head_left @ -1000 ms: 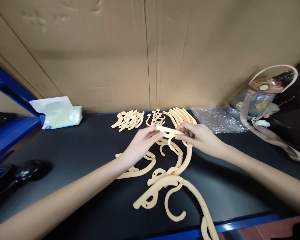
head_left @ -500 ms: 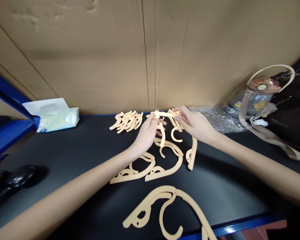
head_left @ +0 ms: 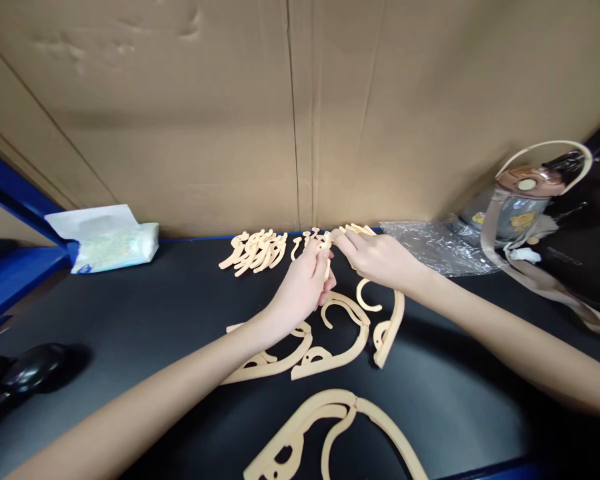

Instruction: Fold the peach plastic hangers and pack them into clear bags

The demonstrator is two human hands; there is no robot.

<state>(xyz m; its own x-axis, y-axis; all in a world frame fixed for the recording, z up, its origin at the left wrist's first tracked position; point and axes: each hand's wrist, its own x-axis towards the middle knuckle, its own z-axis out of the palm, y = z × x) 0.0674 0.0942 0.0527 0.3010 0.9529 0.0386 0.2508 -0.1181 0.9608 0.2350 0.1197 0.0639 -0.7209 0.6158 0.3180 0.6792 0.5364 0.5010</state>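
My left hand is closed around a beige plastic hanger piece, whose upper end sticks out past the thumb. Against that end rest the curled fingers of my right hand; whatever they pinch is hidden. Below the hands lie beige folding hangers: a curved one in the middle, one partly under my left wrist, and one with a loose-looking hook by my right wrist. A larger-looking hanger lies nearest me, cut off by the lower edge.
Loose beige hanger pieces form a pile at the back left. More pieces lie behind my right hand. A clear plastic bag, a strapped bottle, a tissue pack and a black object surround the black tabletop.
My right hand has drawn closer to my left, its fingers now curled at the piece's end. The long hanger arm between them no longer shows. The view has tilted slightly up.
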